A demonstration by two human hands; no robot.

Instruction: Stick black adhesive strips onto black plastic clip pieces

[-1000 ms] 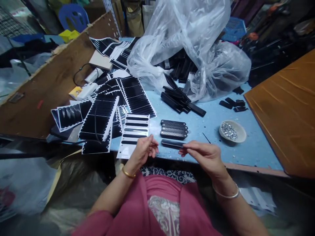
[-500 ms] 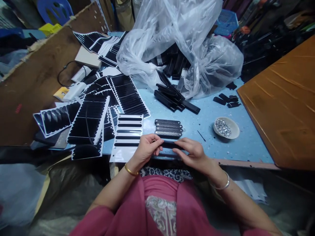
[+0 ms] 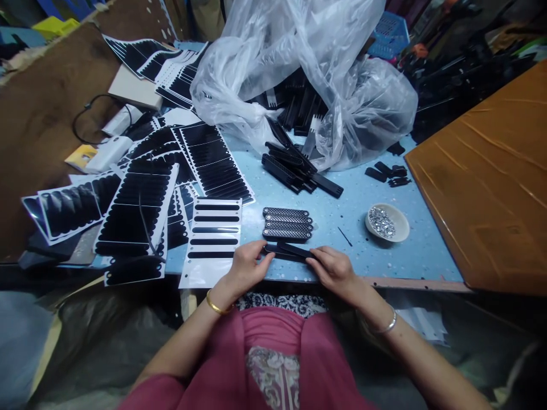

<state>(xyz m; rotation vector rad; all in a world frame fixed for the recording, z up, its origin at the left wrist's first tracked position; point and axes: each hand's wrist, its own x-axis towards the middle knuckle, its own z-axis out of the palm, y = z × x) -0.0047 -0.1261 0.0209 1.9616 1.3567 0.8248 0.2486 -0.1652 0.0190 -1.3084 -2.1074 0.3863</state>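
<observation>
A slim black bar [image 3: 271, 249] lies across the space between my hands at the table's front edge. My left hand [image 3: 249, 263] pinches its left end between thumb and fingers. My right hand [image 3: 334, 269] is closed on the right end of a thin black strip [image 3: 294, 249], which slants over the bar; whether these fingers also grip the bar is hard to see. Just beyond is a row of several black textured bars [image 3: 287, 224] with rivet-like ends, side by side. Left of my hands rests a white backing sheet [image 3: 209, 276] bearing black strips.
More sheets of black strips [image 3: 137, 210] overlap at left. A clear plastic bag [image 3: 294, 34] spills black parts [image 3: 290, 165] at the back. At right stand a bowl of small metal pieces [image 3: 384, 222] and a brown-orange board [image 3: 491, 188]. A thin black rod [image 3: 345, 236] lies near the bowl.
My hands have moved slightly apart, and the strip now shows at an angle across the bar. My left fingers have shifted to the bar's left end. The whole view has shifted a little.
</observation>
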